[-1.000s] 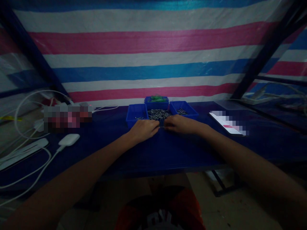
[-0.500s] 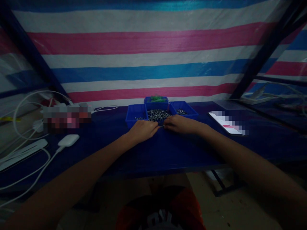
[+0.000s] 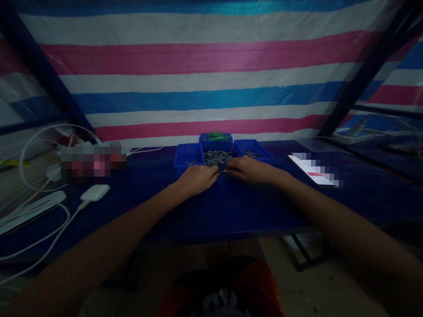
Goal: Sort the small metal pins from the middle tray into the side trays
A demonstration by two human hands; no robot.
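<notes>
My left hand [image 3: 198, 179] and my right hand [image 3: 243, 168] meet over the front of the middle blue bin, fingers pinched. Between them runs a thin, light, rod-like piece [image 3: 221, 171], with one end at each hand's fingertips; it is too small and dark to name. Just behind lies a heap of small metal pieces [image 3: 218, 157], shiny and slender. The left blue bin [image 3: 189, 153] has a few small metal parts in it. Several more parts [image 3: 251, 154] lie in the right blue bin [image 3: 259, 147].
Behind, a blue bin [image 3: 215, 143] holds green material [image 3: 216, 136]. A lit phone [image 3: 313, 171] lies to the right on the blue table [image 3: 211, 215]. To the left are a white charger [image 3: 95, 192] and cables [image 3: 64, 224]. A striped sheet [image 3: 211, 79] hangs behind.
Both hands stay nearly in place. The thin piece between the fingertips shows slightly more and tilts up a little to the right. My right hand has risen very slightly.
</notes>
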